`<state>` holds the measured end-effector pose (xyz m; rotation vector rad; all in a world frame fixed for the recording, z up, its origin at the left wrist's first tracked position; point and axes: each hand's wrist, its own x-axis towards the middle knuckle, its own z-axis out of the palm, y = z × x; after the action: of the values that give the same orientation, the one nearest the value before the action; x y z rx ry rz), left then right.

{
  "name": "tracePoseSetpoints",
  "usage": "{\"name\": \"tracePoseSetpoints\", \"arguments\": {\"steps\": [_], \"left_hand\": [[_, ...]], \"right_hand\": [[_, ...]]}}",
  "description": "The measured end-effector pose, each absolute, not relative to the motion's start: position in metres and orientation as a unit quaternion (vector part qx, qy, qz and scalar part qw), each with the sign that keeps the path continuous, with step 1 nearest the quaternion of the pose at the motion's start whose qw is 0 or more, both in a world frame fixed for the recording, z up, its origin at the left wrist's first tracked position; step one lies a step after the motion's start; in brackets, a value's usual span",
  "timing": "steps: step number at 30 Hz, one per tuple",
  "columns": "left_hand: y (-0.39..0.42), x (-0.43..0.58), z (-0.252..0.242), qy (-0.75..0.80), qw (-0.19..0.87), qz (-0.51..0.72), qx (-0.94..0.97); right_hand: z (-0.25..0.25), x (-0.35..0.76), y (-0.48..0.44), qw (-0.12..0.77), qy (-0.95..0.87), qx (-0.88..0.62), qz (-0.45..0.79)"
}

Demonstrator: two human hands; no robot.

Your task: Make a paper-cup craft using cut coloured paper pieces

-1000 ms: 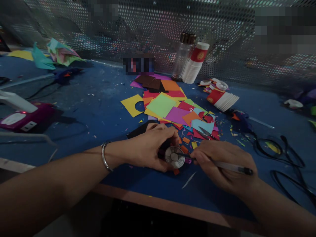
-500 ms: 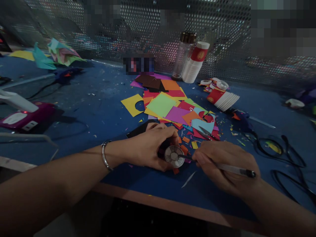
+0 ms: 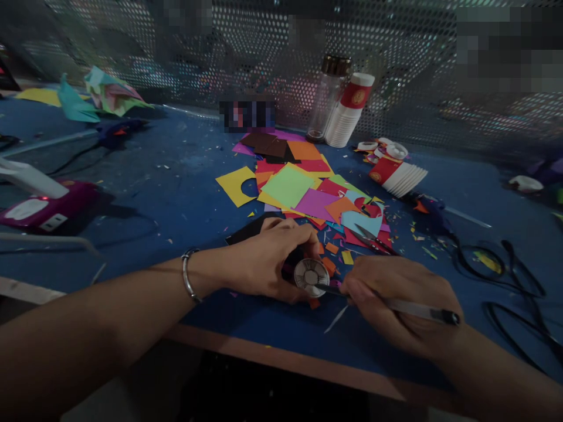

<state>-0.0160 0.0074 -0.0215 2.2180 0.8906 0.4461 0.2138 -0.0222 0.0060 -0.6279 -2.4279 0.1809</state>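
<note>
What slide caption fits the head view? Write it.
Right hand holds pen to lined white disc in left hand.

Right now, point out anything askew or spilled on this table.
The front cup stack lies on its side, unlike the standing stack by the clear bottle; loose paper scraps litter the table near the right hand.

We're in a craft workshop: coloured paper [image 3: 288,184] beyond our left hand [image 3: 268,258], scissors [image 3: 368,235] and glue gun [image 3: 433,215] beyond our right hand [image 3: 407,280].

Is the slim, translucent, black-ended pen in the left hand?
No, the right hand grips the pen; the left hand holds a round, white-faced object.
</note>
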Motion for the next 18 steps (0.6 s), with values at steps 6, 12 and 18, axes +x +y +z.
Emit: {"name": "tracePoseSetpoints", "arguments": {"steps": [6, 12, 18], "left_hand": [[0.0070, -0.0145, -0.0238, 0.343, 0.343, 0.185, 0.855], [0.0073, -0.0133, -0.0247, 0.342, 0.342, 0.187, 0.855], [0.0071, -0.0138, -0.0255, 0.333, 0.340, 0.194, 0.858]], "right_hand": [[0.0047, 0.2150, -0.0221, 0.306, -0.918, -0.239, 0.083], [0.0036, 0.2139, -0.0213, 0.316, -0.914, -0.240, 0.083], [0.0035, 0.2119, -0.0210, 0.325, -0.913, -0.233, 0.077]]}}
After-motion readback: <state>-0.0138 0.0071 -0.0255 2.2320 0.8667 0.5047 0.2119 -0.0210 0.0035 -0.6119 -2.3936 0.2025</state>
